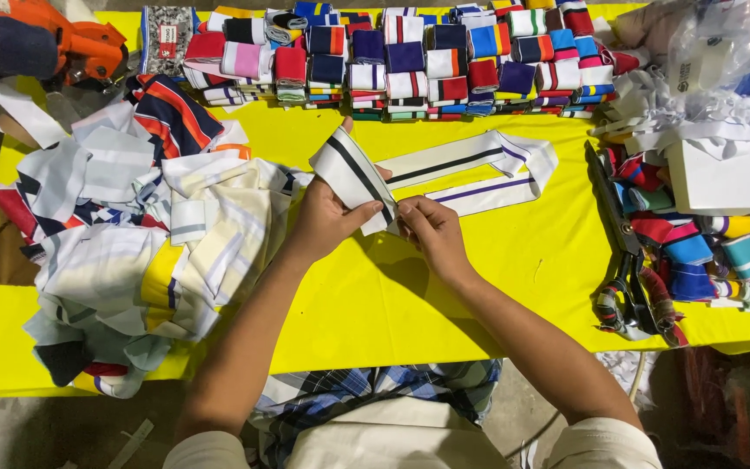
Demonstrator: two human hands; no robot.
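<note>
A long white knit strip with a dark centre stripe [444, 165] lies looped on the yellow table [444, 287]. My left hand [327, 217] pinches one end of it, which stands up from the table. My right hand [431, 230] grips the same strip just to the right, thumb and fingers closed on the fold. Both hands meet near the table's middle. The far part of the strip loops back on the table to the right, showing a purple-striped side.
A heap of loose striped strips [132, 234] covers the left side. Rows of folded coloured strips [410, 61] line the far edge. Large black scissors [622, 252] lie at the right, beside rolled strips [705, 252] and a white box [731, 178]. An orange tool [45, 43] sits far left.
</note>
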